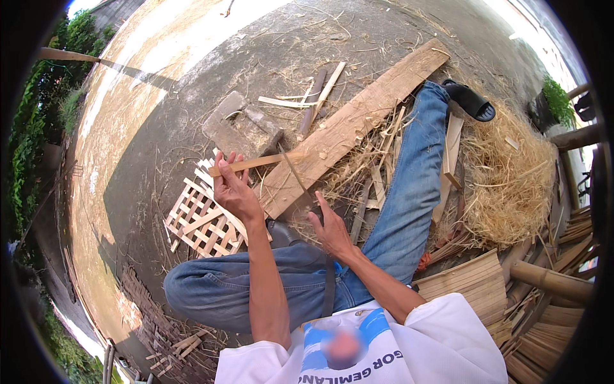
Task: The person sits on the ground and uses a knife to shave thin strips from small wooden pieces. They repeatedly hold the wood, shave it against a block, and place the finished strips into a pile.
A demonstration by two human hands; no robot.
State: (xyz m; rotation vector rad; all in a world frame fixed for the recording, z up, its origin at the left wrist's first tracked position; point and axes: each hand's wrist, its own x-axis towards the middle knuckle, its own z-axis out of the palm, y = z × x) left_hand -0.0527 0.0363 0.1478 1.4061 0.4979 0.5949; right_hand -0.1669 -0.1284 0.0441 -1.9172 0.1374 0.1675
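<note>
Between the fingers and thumb of my left hand (236, 194) is a thin, flat bamboo strip (258, 162), its far end reaching over the wooden plank (364, 115). My right hand (334, 232) is closed around the dark handle of a knife. The narrow knife blade (296, 175) points up and to the left, and it crosses the strip's right end in this view. Whether blade and strip touch, I cannot tell. Below my left hand lies a lattice of woven bamboo strips (208, 224), partly covered by my hand and forearm.
A broken concrete block (233, 125) lies left of the plank, with a few loose strips (329, 89) beyond it. My jeans-clad leg (412, 166) stretches along the plank's right. Farther right are a heap of shavings (508, 185) and a bamboo pole (553, 281).
</note>
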